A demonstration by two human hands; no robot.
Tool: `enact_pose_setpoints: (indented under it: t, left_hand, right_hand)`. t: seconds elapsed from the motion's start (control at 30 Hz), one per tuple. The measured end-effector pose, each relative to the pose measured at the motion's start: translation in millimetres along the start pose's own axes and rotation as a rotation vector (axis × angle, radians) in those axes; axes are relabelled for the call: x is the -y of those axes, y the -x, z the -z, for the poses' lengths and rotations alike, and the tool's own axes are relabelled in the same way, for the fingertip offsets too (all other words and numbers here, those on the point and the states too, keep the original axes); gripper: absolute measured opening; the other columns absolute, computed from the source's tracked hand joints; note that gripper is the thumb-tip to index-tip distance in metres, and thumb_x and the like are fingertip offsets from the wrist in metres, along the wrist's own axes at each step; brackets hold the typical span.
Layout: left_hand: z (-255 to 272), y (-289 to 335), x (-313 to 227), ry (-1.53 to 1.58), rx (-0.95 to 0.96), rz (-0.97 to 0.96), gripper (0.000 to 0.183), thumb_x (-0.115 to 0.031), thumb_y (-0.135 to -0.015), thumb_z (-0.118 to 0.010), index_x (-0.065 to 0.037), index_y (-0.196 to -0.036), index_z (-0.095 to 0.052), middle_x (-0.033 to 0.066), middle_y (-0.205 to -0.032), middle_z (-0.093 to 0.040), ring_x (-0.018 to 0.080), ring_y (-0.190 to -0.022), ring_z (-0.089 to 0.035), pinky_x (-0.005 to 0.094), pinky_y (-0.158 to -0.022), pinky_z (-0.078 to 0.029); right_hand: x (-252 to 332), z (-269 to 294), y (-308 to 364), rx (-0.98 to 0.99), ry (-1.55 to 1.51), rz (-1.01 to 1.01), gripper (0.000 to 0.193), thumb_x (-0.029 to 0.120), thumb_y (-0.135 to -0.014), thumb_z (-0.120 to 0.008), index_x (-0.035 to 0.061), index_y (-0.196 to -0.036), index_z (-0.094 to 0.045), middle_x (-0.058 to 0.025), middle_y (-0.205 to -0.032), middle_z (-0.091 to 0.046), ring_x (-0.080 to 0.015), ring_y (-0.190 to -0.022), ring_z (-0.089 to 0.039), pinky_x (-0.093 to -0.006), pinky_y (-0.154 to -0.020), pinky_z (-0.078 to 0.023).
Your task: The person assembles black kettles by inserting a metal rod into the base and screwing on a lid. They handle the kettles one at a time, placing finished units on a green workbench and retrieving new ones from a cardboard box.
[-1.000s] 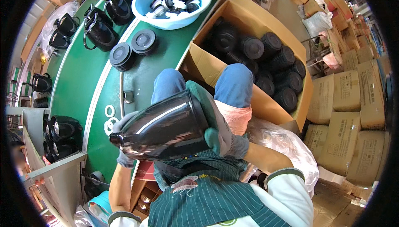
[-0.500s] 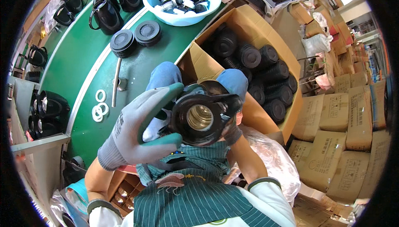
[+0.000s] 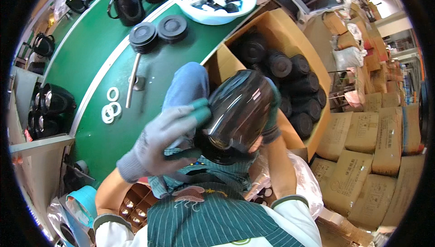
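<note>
A glossy black thermos jug [image 3: 240,109] is tilted over my lap, its rounded body toward the far side and its narrower end toward me. My right hand [image 3: 272,119], in a grey and green glove, grips the jug's right side; most of its fingers are hidden behind the body. My left hand [image 3: 165,140], gloved alike, is at the other side with fingers and thumb spread. Its green fingertips reach the jug's edge, and whether they press on it is hard to tell. Motion blurs both jug and hands.
On the green table [image 3: 90,152] are white rings [image 3: 113,94], a metal rod [image 3: 133,80], black round lids [image 3: 172,28] and black jugs [image 3: 128,8]. A light-blue basin [image 3: 213,16] holds small black and white parts. A carton [image 3: 283,25] of black cylindrical pieces [image 3: 279,65] stands right; stacked cartons [image 3: 349,174] lie beyond.
The jug has swung over: its open mouth faced up at me before, and now its side shows. My right hand has moved up along it, and my left hand has shifted right.
</note>
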State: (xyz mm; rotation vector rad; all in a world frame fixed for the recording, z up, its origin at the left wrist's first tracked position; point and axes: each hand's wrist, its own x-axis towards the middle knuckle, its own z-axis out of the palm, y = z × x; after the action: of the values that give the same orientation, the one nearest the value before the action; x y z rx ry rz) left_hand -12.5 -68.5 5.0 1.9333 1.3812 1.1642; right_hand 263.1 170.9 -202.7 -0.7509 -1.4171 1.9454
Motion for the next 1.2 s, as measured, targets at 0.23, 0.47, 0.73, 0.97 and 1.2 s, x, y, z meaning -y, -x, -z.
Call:
enact_pose_setpoints:
  t: [0.23, 0.47, 0.73, 0.97, 1.2]
  left_hand:
    - [-86, 90, 68, -0.016, 0.136, 0.141, 0.048, 0.003, -0.086, -0.066, -0.005, -0.133, -0.06, 0.0185, -0.14, -0.06, 0.0365, -0.132, -0.056, 0.0461, -0.113, -0.046]
    - [-41, 77, 112, -0.433, -0.482, 0.25, 0.035, 0.009, -0.074, -0.064, -0.003, -0.107, -0.072, 0.0185, -0.103, -0.073, 0.0371, -0.102, -0.071, 0.045, -0.09, -0.055]
    - [-25, 56, 111, -0.335, -0.413, 0.393, 0.036, -0.001, -0.085, -0.068, 0.001, -0.12, -0.071, 0.0202, -0.117, -0.071, 0.0336, -0.111, -0.069, 0.0409, -0.098, -0.053]
    - [-141, 87, 39, -0.115, -0.116, 0.488, 0.108, -0.04, -0.073, -0.089, 0.003, -0.156, -0.036, 0.0296, -0.152, -0.04, 0.0434, -0.14, -0.043, 0.0503, -0.117, -0.037]
    - [-104, -20, 24, -0.364, -0.404, 0.122, 0.085, -0.02, -0.072, -0.089, 0.003, -0.145, -0.053, 0.0232, -0.145, -0.056, 0.0411, -0.132, -0.054, 0.0502, -0.111, -0.043]
  right_hand:
    - [77, -76, -12, 0.31, -0.131, 0.121, 0.061, 0.032, -0.084, -0.078, -0.0077, -0.128, -0.066, -0.016, -0.102, -0.076, -0.0266, -0.101, -0.072, -0.0433, -0.098, -0.057]
    - [62, -118, 11, 0.257, -0.097, -0.031, 0.019, 0.008, -0.096, -0.069, -0.0097, -0.096, -0.076, -0.012, -0.083, -0.076, -0.0078, -0.053, -0.062, -0.0214, -0.045, -0.047]
    - [-8, -31, 9, 0.11, -0.64, 0.268, 0.041, 0.028, -0.109, -0.043, 0.0001, -0.1, -0.071, 0.0016, -0.053, -0.051, -0.0084, -0.047, -0.049, -0.0298, -0.079, -0.051]
    - [23, -5, 44, 0.077, -0.688, 0.34, 0.056, 0.043, -0.111, -0.034, 0.0022, -0.129, -0.067, 0.0056, -0.057, -0.05, -0.0067, -0.057, -0.047, -0.0319, -0.1, -0.049]
    - [71, -52, 80, -0.305, 0.11, 0.372, 0.062, 0.039, -0.104, -0.057, 0.0084, -0.156, -0.042, -0.0109, -0.152, -0.048, -0.0241, -0.139, -0.048, -0.0422, -0.116, -0.041]
